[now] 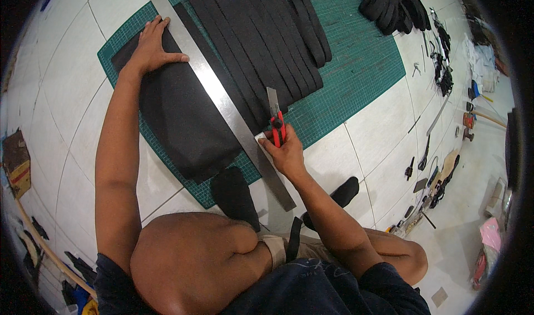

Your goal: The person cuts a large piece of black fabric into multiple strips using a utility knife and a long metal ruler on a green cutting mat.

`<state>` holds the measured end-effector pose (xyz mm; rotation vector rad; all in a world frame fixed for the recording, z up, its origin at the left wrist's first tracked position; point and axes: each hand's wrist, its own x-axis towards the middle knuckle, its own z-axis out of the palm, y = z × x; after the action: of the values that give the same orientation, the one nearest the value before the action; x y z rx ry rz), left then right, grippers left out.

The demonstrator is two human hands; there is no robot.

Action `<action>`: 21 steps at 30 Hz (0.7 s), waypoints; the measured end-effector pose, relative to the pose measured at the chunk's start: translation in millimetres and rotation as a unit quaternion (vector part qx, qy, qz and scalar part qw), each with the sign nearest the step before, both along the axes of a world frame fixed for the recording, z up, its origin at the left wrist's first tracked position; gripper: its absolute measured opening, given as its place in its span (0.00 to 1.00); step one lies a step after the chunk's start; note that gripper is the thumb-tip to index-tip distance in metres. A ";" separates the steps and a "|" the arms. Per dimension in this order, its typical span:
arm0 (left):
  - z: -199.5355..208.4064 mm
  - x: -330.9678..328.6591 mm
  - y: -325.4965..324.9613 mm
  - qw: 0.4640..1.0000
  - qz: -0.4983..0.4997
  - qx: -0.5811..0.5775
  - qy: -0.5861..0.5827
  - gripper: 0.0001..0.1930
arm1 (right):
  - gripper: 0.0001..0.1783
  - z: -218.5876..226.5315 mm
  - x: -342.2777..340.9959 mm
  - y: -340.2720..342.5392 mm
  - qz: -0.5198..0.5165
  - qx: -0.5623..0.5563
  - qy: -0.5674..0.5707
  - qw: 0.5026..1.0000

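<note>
A long steel ruler (214, 92) lies slantwise over black fabric (183, 120) on a green cutting mat (361, 87). My left hand (151, 49) presses down with fingers and thumb spread, the fingertips and thumb at the ruler's left edge. Held in my right hand (288, 155) is a red utility knife (277, 127), its blade out and pointing away from me. At that hand's fingertips, by the ruler, is a small white piece (260, 137) whose kind I cannot make out. Several black fabric strips (250, 37) lie side by side right of the ruler.
A heap of black strips (392, 6) sits at the mat's far right corner. Tools and cords, including a thin metal ruler (439, 115), are scattered on the white tiled floor (384, 142). My black-covered foot (232, 192) rests near the mat's front edge.
</note>
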<state>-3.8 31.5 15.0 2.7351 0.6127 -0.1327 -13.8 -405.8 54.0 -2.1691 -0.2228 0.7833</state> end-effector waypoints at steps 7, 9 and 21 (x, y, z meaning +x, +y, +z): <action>-0.3 1.2 -2.1 1.000 0.007 -0.004 0.001 0.73 | 0.25 1.1 -0.6 1.3 0.011 -0.020 -0.024 0.999; -1.9 -0.2 -0.8 1.000 0.002 0.003 -0.002 0.73 | 0.26 3.0 -1.9 0.4 0.018 -0.039 -0.033 0.999; -9.9 -6.1 -2.9 0.999 -0.016 0.001 -0.047 0.74 | 0.25 2.3 -6.6 0.3 0.002 -0.040 -0.017 0.999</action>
<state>-10.0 28.6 5.1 2.7356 0.5439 -0.0123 -20.5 -405.6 56.3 -2.2589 -0.2155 0.7699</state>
